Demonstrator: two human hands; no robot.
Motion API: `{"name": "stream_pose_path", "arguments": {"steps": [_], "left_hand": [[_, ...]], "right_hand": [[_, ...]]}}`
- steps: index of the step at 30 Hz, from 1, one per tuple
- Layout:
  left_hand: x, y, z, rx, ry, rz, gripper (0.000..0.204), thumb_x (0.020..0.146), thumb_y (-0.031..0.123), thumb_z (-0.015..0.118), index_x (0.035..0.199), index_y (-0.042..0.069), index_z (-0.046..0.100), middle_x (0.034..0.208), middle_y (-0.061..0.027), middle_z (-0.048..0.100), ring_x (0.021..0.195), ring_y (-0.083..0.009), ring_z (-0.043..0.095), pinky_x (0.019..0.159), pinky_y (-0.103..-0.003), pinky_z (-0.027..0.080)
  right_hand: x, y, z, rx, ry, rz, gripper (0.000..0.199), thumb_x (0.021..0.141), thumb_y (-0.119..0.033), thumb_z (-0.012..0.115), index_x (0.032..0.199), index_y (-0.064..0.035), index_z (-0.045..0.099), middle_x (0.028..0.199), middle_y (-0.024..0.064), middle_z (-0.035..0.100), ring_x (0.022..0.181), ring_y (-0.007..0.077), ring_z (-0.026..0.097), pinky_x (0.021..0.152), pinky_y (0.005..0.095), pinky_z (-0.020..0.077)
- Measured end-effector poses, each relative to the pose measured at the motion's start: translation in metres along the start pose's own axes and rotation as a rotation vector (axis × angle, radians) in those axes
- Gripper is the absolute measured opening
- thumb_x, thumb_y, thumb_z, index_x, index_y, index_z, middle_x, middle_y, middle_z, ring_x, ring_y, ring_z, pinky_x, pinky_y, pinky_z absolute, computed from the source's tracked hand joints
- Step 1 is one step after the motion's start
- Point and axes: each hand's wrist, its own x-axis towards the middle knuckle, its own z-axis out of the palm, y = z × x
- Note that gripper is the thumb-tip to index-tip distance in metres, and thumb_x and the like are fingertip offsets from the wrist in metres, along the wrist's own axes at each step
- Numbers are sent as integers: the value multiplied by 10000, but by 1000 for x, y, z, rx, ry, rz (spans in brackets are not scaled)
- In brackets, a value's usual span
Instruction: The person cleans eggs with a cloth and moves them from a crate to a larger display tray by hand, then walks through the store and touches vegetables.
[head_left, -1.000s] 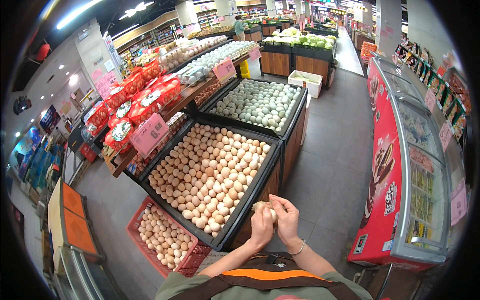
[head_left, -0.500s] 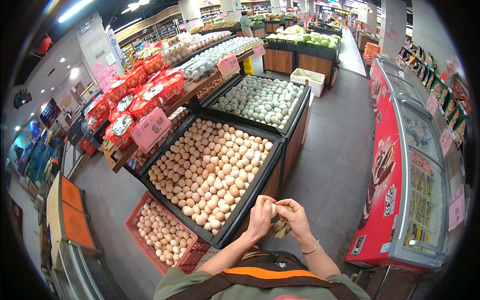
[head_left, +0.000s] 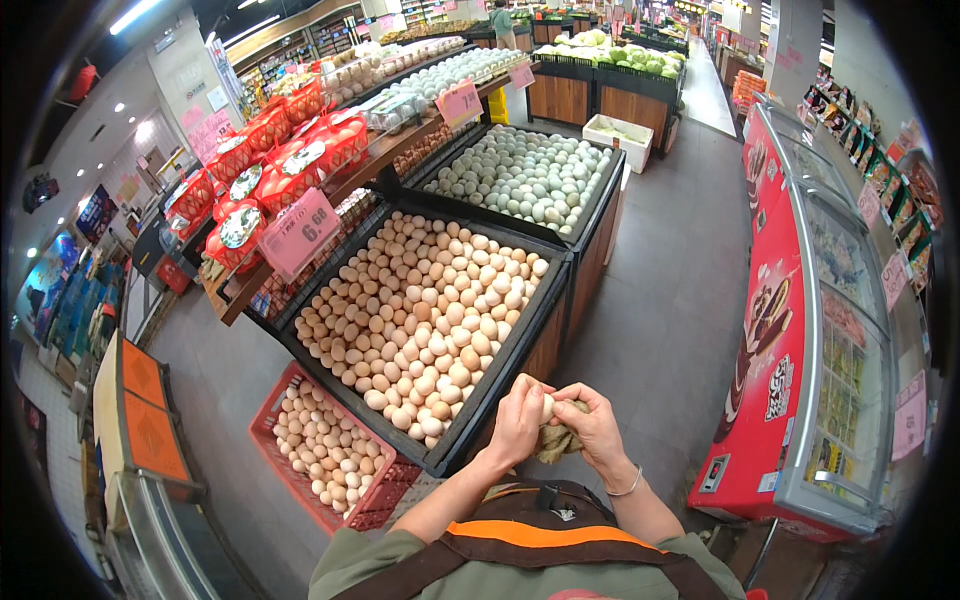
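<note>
Close in front of my body, both hands meet over a pale egg (head_left: 547, 408). My left hand (head_left: 516, 420) is closed round the egg from the left, its fingers partly hiding it. My right hand (head_left: 594, 424) is closed on a crumpled olive-brown cloth (head_left: 556, 443), which bunches below the fingers and lies against the egg. Just beyond my left hand is a black-rimmed bin (head_left: 548, 330) heaped with brown eggs (head_left: 425, 320). On the floor to its left stands a red plastic crate (head_left: 262, 420) holding more brown eggs (head_left: 325, 450).
Pale green eggs (head_left: 525, 180) fill another bin behind. Red egg packs (head_left: 240, 228) line a raised wooden shelf at left, with pink price cards (head_left: 300, 235). A red chest freezer (head_left: 745, 400) runs along the right side of the grey floor aisle (head_left: 655, 270). A white foam box (head_left: 620, 140) stands farther back.
The cloth has come up from hanging below my hands to lie bunched against the egg. Both hands sit slightly higher in the picture. The egg stays between them.
</note>
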Motion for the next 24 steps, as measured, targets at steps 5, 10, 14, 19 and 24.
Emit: {"name": "stream_pose_path", "arguments": {"steps": [5,10,14,19,24], "left_hand": [[0,-3,1,-2,5,25,280,1005,211,389,918,-20,522,814,-173,633,720,-238,620,688,-343,485],[-2,0,2,-112,-31,-51,337,1008,283,387,933,-3,550,836,-66,577,753,-103,525,689,-259,449],[1,-14,7,-252,32,-95,349,1025,302,370,919,13,535,798,-69,585,716,-112,531,686,-272,461],[8,-7,9,-605,40,-285,405,1039,367,297,945,52,534,709,-29,543,464,-67,414,404,-196,308],[10,-4,10,-538,78,-386,418,1041,365,291,913,51,536,742,-47,552,522,-86,445,462,-224,366]], "right_hand": [[2,5,-8,-17,-28,-37,81,889,-40,641,963,-19,615,857,36,655,755,82,630,708,202,513],[3,5,-16,83,-68,18,99,894,-41,636,987,-5,630,864,53,661,761,86,639,710,206,519],[6,5,-17,44,21,16,122,898,-47,613,1010,2,619,871,55,640,758,93,617,708,220,503],[13,3,-16,131,258,-139,173,918,-44,511,1091,-23,512,967,71,587,834,116,574,758,270,497],[3,-6,18,-810,172,-740,126,873,-74,636,996,-46,632,1029,94,587,906,216,559,824,317,470]]}}
